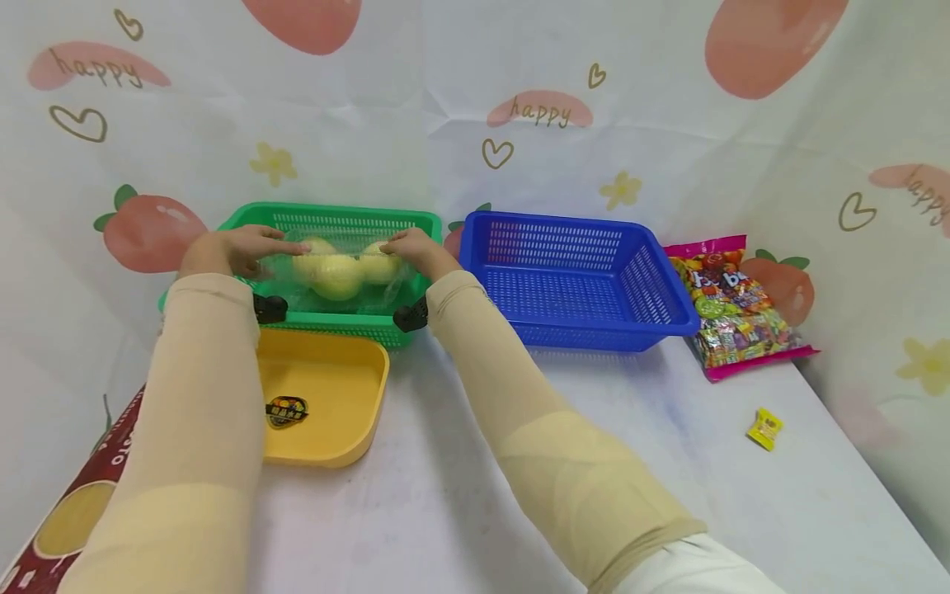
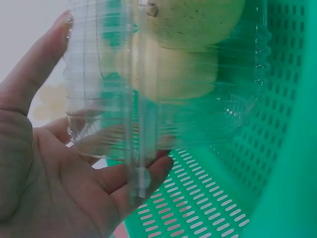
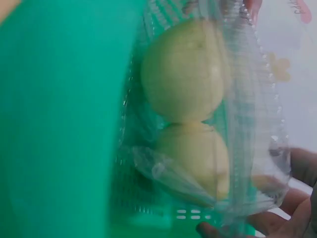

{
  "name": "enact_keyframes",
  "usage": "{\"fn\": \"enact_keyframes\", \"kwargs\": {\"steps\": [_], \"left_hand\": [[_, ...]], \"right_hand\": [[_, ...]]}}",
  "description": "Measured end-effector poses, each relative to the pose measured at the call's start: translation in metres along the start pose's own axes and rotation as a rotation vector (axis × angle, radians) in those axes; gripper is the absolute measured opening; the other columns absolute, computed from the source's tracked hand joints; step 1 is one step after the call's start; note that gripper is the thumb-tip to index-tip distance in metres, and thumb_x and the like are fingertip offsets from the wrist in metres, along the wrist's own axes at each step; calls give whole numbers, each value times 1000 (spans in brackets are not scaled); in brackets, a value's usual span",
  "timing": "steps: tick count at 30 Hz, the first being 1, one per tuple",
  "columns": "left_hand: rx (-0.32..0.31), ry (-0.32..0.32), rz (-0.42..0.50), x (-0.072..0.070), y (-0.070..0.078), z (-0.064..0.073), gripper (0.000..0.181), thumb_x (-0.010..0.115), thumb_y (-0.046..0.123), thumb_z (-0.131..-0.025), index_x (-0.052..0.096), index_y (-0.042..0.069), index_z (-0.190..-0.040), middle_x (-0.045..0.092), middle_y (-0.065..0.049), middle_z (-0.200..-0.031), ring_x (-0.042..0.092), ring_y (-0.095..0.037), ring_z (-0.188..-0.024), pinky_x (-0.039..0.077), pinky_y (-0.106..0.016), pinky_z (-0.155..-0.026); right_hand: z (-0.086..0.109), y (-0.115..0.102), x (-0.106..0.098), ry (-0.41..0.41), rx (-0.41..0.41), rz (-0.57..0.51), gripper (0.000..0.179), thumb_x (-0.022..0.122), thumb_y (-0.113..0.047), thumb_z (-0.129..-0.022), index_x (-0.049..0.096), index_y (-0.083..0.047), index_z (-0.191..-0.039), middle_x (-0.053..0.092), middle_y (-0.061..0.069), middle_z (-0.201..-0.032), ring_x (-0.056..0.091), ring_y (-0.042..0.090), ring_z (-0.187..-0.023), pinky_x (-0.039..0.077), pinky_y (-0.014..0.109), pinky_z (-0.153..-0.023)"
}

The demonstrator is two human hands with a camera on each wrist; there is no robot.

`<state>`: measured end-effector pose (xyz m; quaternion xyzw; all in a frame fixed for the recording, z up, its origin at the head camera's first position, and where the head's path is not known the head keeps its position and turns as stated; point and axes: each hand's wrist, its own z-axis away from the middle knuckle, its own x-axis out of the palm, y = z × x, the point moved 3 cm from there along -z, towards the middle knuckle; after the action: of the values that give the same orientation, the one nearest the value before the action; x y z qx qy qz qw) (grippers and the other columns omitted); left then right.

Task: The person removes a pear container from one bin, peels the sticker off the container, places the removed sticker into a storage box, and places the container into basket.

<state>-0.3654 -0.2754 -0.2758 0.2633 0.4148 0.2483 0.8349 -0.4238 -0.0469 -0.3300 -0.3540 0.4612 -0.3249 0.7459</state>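
Note:
A clear plastic clamshell box [image 2: 237,116] holding pale yellow, round fruits [image 1: 336,278] is inside the green basket [image 1: 334,319]. My left hand [image 1: 245,246] grips its left end, the thumb on one side and the fingers on the other in the left wrist view. At the opposite end my right hand [image 1: 417,249] holds the box, its fingers curled about the corner in the right wrist view. Speckles mark one fruit [image 2: 198,22] seen through the plastic. Whether the box bears on the basket's floor I cannot tell.
In front of the green basket stands a yellow tray [image 1: 326,412] with a dark label, partly behind my left sleeve. A blue basket [image 1: 557,297] is to the right, then a candy bag [image 1: 731,305] and one yellow wrapped candy [image 1: 764,429]. A dark red package [image 1: 82,503] lies at left.

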Motion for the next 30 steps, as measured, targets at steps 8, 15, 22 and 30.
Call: {"fn": "enact_keyframes", "kwargs": {"steps": [8, 15, 22, 30], "left_hand": [[20, 11, -87, 1, -1, -4, 90, 49, 44, -93, -8, 0, -147, -7, -36, -149, 33, -54, -124, 43, -26, -61], [27, 64, -110, 3, -3, -5, 90, 47, 44, -93, -9, -2, -146, -11, -34, -149, 32, -55, -124, 46, -38, -80], [13, 112, -139, 5, -3, -6, 91, 45, 43, -94, -14, -4, -145, -12, -35, -148, 33, -55, -121, 43, -51, -90], [12, 105, -75, 9, -12, -17, 94, 53, 36, -93, -17, 1, -145, -9, -34, -149, 48, -33, -84, 33, -27, -56]], "right_hand": [[-107, 40, 8, 32, -17, 25, 51, 66, -20, -86, 48, -23, -134, 44, -5, -142, 42, 15, -131, 48, 33, -90], [-106, 41, 7, 69, -25, 69, 42, 58, -25, -91, 51, -24, -132, 44, -3, -142, 45, 17, -128, 50, 34, -84], [-72, 31, 1, 74, -65, 108, 44, 66, -24, -87, 53, -26, -129, 50, -9, -135, 52, 11, -86, 35, 36, -58], [-207, 77, 22, 91, -68, 311, 47, 53, -17, -90, 47, -30, -134, 45, -5, -141, 52, 15, -95, 42, 37, -52]]}}
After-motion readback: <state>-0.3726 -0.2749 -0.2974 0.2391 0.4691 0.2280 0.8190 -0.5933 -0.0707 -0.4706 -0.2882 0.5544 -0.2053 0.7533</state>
